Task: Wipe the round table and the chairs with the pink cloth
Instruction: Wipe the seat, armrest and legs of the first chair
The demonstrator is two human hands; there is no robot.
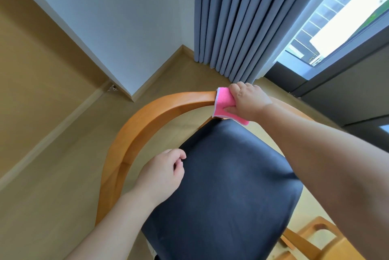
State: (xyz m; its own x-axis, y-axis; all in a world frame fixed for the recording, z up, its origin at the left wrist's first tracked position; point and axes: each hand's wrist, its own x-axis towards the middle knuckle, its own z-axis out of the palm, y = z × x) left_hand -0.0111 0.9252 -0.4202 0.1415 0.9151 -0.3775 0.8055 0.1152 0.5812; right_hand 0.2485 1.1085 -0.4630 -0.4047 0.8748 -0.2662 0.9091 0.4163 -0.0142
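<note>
A chair fills the middle of the view: a curved orange wooden backrest rail [147, 116] arcs around a dark navy padded seat [227, 186]. My right hand [248, 99] presses the folded pink cloth [224, 102] around the top of the rail at its far end, fingers wrapped over it. My left hand [162, 175] hovers over the seat's left edge, fingers loosely curled, holding nothing. The round table is not in view.
Grey-blue curtains [227, 17] hang behind the chair beside a large window [341, 17]. A white wall corner [117, 28] with a wooden skirting stands at the left. Light wooden furniture [320, 236] shows at the bottom right. Beige floor surrounds the chair.
</note>
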